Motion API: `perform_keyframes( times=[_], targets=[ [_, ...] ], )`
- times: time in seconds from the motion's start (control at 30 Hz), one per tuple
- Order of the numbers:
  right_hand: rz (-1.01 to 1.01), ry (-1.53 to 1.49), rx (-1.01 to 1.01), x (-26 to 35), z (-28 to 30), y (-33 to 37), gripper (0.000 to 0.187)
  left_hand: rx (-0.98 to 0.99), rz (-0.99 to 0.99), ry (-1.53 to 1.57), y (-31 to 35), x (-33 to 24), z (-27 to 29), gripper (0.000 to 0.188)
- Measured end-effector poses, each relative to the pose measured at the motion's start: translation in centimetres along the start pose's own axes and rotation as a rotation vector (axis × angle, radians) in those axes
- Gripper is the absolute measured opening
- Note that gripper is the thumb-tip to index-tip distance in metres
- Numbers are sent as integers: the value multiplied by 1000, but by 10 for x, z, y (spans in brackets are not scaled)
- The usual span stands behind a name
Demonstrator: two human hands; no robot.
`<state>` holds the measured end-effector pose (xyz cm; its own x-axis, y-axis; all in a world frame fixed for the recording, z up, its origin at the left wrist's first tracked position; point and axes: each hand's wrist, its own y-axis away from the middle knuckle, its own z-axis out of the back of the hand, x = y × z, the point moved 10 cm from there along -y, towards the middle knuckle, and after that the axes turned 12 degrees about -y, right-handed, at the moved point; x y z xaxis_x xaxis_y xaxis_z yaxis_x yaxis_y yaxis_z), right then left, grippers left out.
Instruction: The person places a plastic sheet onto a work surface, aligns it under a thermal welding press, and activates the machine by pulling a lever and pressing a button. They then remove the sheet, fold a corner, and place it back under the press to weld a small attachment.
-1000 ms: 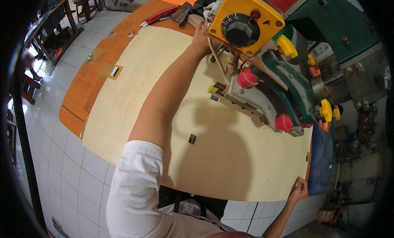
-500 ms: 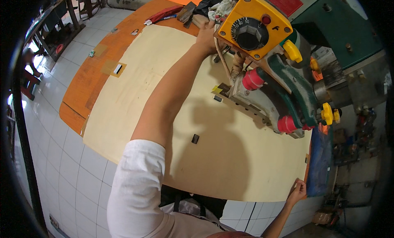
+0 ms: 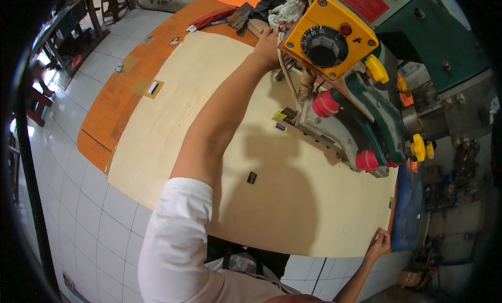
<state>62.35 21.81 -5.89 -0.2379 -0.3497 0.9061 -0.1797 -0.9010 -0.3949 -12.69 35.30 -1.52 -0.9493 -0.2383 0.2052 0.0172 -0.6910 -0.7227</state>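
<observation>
A large cream sheet (image 3: 293,219) lies across an orange-brown wooden board (image 3: 99,123). Out at the sheet's far edge, my left hand (image 3: 267,46) rests beside a small wood block (image 3: 257,27), its visible fingers stretched out and partly tucked behind a machine. My right hand (image 3: 380,242) pinches the sheet's near right corner between thumb and fingers. Above the sheet hangs the machine head (image 3: 340,130), grey and green with red wrapped parts and yellow knobs. A yellow dial box (image 3: 332,36) tops it. What lies under the head is partly hidden.
Small dark pieces (image 3: 252,177) lie on the sheet. A red pouch (image 3: 212,18), a black bag and a white cloth (image 3: 286,13) sit at the far edge. Blue material (image 3: 407,211) hangs at the right. White floor tiles (image 3: 78,198) surround the board on the left.
The view has shifted very slightly, moving the scene a little to the right. Both hands keep almost the same places on the sheet.
</observation>
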Motion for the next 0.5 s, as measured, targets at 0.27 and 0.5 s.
perform_keyframes(
  times=[0.27, 0.5],
  targets=[
    [85, 151, 34, 5, 0, 0, 19, -108, 27, 141, -4, 4, -36, 48],
    [62, 131, 42, 2, 2, -3, 15, -128, 81, 75, -7, 1, -54, 51]
  ],
)
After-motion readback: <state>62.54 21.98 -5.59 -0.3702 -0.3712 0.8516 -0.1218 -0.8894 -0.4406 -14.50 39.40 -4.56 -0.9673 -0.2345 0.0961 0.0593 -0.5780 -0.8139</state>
